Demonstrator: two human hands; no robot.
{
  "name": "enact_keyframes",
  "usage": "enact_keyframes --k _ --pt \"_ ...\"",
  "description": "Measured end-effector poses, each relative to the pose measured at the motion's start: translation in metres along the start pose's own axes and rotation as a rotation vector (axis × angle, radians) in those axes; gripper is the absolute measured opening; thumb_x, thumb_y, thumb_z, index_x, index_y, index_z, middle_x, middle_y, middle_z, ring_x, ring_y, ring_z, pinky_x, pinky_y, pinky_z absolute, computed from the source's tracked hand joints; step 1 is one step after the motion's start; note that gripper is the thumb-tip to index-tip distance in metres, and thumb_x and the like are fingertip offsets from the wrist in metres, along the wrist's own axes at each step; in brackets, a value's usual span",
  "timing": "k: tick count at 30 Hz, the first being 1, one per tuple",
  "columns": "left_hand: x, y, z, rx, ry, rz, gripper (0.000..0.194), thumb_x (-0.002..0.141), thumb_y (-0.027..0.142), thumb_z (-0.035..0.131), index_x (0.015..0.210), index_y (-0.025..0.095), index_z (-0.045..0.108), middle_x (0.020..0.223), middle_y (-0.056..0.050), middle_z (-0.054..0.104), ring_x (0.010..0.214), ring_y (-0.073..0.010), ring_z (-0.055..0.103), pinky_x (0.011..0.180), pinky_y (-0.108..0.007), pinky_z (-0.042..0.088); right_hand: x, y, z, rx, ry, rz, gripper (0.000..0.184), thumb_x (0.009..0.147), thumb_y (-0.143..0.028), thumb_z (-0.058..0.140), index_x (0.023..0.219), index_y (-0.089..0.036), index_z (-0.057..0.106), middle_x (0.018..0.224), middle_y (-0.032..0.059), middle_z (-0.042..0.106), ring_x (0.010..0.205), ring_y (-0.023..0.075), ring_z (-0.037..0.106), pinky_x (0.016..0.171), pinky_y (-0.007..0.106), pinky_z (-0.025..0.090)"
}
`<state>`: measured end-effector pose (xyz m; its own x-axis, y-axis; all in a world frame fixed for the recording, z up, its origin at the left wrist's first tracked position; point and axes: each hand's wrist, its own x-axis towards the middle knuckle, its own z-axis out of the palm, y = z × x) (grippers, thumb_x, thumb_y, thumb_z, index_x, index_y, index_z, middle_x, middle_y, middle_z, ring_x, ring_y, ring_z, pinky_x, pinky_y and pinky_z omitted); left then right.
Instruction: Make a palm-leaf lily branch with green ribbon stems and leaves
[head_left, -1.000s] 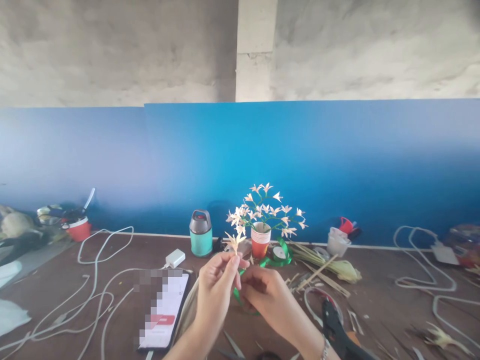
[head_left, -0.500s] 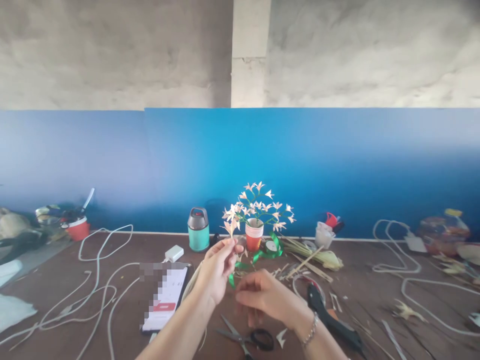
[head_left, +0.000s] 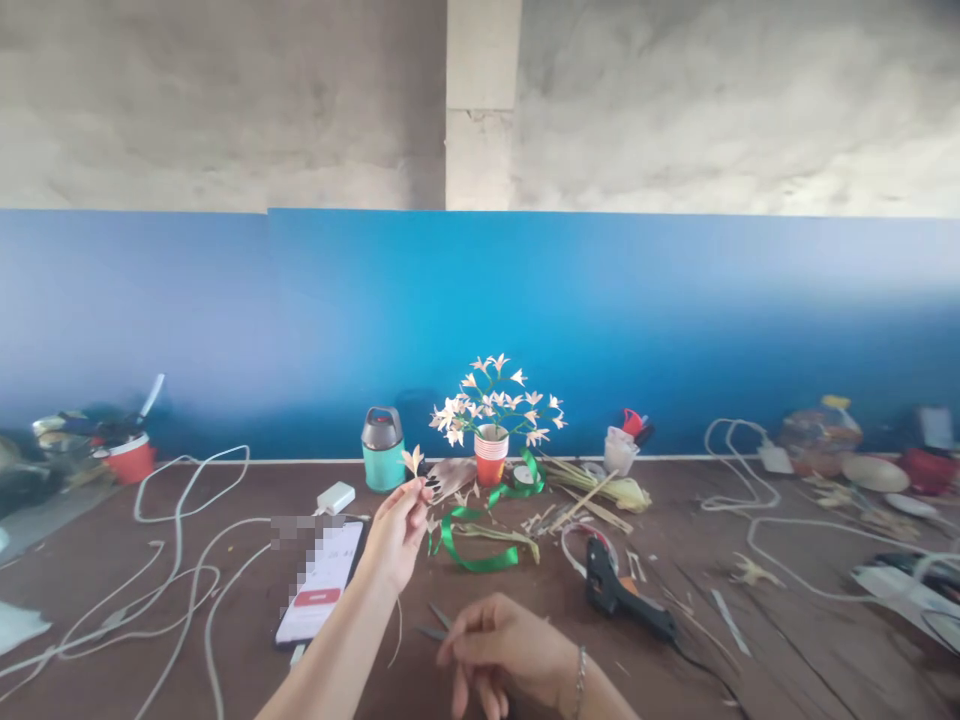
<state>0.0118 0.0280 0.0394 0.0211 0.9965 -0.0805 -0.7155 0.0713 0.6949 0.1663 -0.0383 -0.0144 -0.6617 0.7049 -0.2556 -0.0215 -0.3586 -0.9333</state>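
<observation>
Carefully pinches a small cream pointed-petalled flower (head_left: 412, 460) upright by its base with the left hand (head_left: 401, 525), likely to keep it uncrushed, near the grey-lidded turquoise flask (head_left: 384, 466). Curls the blurred right hand (head_left: 502, 650) loosely beside grey metal scissor blades (head_left: 430, 632); cannot tell whether gripping anything.

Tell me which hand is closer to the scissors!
Right. The right hand is right by the scissors, hiding part of them; whether it touches them is unclear. The left hand is farther forward, away from them, pinching a flower.
</observation>
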Motion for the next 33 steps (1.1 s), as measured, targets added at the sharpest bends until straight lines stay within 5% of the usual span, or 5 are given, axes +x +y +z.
enact_keyframes --k 7,13,19,24,33 --pt "0.009 -0.007 -0.029 0.035 0.06 -0.252 0.008 0.081 0.007 0.051 0.077 0.011 0.057 0.055 0.003 0.052 0.046 -0.0051 0.054 0.042 -0.012 0.044 0.0 0.023 -0.007 -0.262 -0.093 0.077 0.023 0.06 -0.021 0.07 0.082 -0.015 0.073 0.053 -0.0056 0.06 0.04 0.0002 0.045 0.038 0.006 0.035" --pt "0.002 -0.004 -0.024 0.034 -0.039 -0.344 0.008 0.082 0.011 0.05 0.076 0.01 0.056 0.054 0.005 0.043 0.033 0.0002 0.032 0.029 -0.01 0.024 -0.015 0.0 -0.016 -0.221 -0.071 0.169 0.021 0.068 -0.025 0.06 0.084 -0.015 0.069 0.064 -0.0021 0.065 0.04 0.0045 0.053 0.035 0.012 0.039" --pt "-0.023 -0.002 -0.014 0.339 -0.231 -0.207 0.018 0.073 0.028 0.065 0.07 0.013 0.056 0.054 0.006 0.044 0.037 0.0014 0.022 0.034 -0.013 0.011 -0.037 -0.03 -0.033 -0.514 0.535 -0.003 0.024 0.079 -0.03 0.043 0.081 -0.015 0.062 0.061 0.002 0.067 0.034 0.0087 0.05 0.031 0.017 0.026" --pt "-0.036 0.006 -0.004 0.571 -0.313 -0.014 0.029 0.073 0.038 0.063 0.062 0.014 0.051 0.053 0.005 0.047 0.041 -0.0014 0.023 0.04 -0.018 0.012 -0.075 -0.039 -0.062 -1.233 1.124 0.164 0.016 0.072 -0.012 0.047 0.075 -0.019 0.062 0.08 0.0078 0.067 0.08 0.023 0.063 0.066 0.028 0.041" --pt "-0.04 -0.005 -0.006 0.591 -0.275 -0.009 0.027 0.07 0.041 0.064 0.073 0.015 0.056 0.055 0.003 0.054 0.042 -0.003 0.024 0.043 -0.021 0.012 -0.101 -0.009 -0.089 -1.514 1.138 0.513 0.034 0.07 0.004 0.036 0.093 -0.012 0.055 0.097 0.0153 0.06 0.096 0.0295 0.055 0.071 0.032 0.037"
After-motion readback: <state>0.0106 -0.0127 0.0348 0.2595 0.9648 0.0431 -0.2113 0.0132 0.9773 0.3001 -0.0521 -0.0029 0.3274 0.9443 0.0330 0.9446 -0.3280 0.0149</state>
